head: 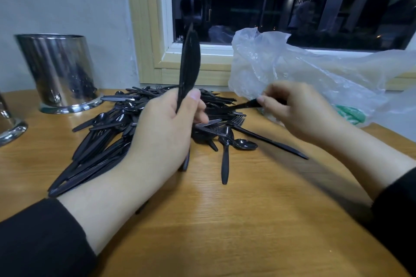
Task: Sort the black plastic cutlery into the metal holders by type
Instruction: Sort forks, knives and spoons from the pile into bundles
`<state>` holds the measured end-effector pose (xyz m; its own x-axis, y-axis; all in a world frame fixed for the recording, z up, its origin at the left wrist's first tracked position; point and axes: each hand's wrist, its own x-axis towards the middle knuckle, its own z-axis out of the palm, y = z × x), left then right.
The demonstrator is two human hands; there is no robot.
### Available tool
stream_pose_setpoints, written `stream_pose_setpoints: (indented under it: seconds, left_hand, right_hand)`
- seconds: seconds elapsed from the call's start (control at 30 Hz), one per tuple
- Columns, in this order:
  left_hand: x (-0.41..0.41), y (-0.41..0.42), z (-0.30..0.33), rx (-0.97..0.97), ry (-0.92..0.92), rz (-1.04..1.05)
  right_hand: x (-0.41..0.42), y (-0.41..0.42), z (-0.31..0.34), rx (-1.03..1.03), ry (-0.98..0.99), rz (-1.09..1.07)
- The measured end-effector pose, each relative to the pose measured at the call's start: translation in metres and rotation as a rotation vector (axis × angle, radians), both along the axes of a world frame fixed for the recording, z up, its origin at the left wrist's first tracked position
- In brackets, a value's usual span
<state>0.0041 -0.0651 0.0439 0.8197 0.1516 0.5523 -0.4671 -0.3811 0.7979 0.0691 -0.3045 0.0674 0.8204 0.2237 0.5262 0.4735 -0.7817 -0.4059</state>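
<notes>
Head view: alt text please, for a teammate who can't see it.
Left hand grips an upright bundle of black cutlery while right hand pinches one piece above the pile on a wooden table. A metal holder stands at left.

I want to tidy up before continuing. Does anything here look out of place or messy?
Mainly the crumpled clear plastic bag slumped against the window sill beside the cutlery pile, which is still a mixed heap on the table. Nothing looks broken.
</notes>
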Motion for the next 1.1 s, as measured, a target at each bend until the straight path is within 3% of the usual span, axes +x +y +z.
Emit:
stream_pose_setpoints:
  seconds: [0.1,0.27,0.43,0.47,0.53,0.63,0.73,1.1]
  left_hand:
    - [0.001,0.008,0.004,0.134,-0.092,0.098]
    - [0.006,0.006,-0.004,0.298,0.041,-0.077]
    - [0.005,0.000,-0.006,0.350,0.120,-0.058]
    - [0.006,0.002,-0.007,0.306,0.146,-0.050]
    - [0.008,0.003,-0.007,0.175,0.211,-0.070]
    - [0.010,0.004,-0.007,-0.011,0.266,-0.104]
    - [0.009,0.003,-0.006,-0.051,0.277,-0.096]
    - [0.008,0.004,-0.005,-0.077,0.279,-0.066]
  right_hand:
    - [-0.009,0.000,0.006,0.106,0.087,0.219]
    - [-0.016,0.006,0.004,0.251,0.164,0.445]
    - [-0.017,0.009,0.006,0.441,0.210,0.343]
    - [-0.013,0.006,0.004,0.398,0.196,0.255]
    - [-0.001,-0.002,0.000,0.014,0.165,0.060]
    - [0.007,-0.008,-0.008,-0.472,0.329,-0.063]
    - [0.008,-0.003,-0.015,-0.518,0.424,-0.090]
    - [0.002,0.013,-0.019,-0.502,0.321,-0.169]
